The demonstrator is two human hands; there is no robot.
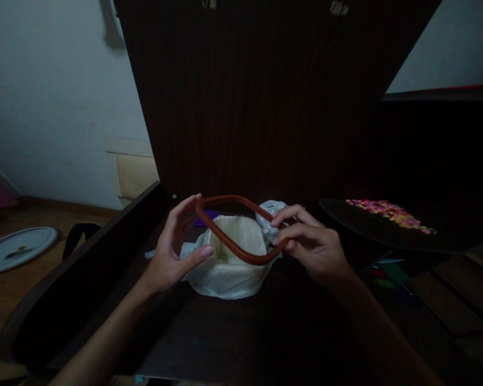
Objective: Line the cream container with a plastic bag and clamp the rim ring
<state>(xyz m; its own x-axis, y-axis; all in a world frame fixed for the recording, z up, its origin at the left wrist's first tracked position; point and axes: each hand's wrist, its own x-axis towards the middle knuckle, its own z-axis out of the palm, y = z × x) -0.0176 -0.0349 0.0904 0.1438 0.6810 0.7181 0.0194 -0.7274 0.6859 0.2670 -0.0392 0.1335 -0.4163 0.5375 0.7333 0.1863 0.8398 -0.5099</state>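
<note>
I hold a reddish-brown flexible ring (229,242), bent into a rough diamond shape, between both hands. My left hand (176,247) grips its left corner with thumb and fingers closed round it. My right hand (310,242) pinches its right corner. The ring hovers just above a white plastic bag (229,271) that stands open on the dark wooden table (241,332), with pale material inside. A crumpled part of the bag (270,210) shows behind the ring.
A dark plate (370,228) with small pink and yellow pieces (390,210) lies to the right. A tall dark wooden panel (261,96) rises behind the bag. A white round plate (18,247) lies on the floor at left, near a black strap (78,236).
</note>
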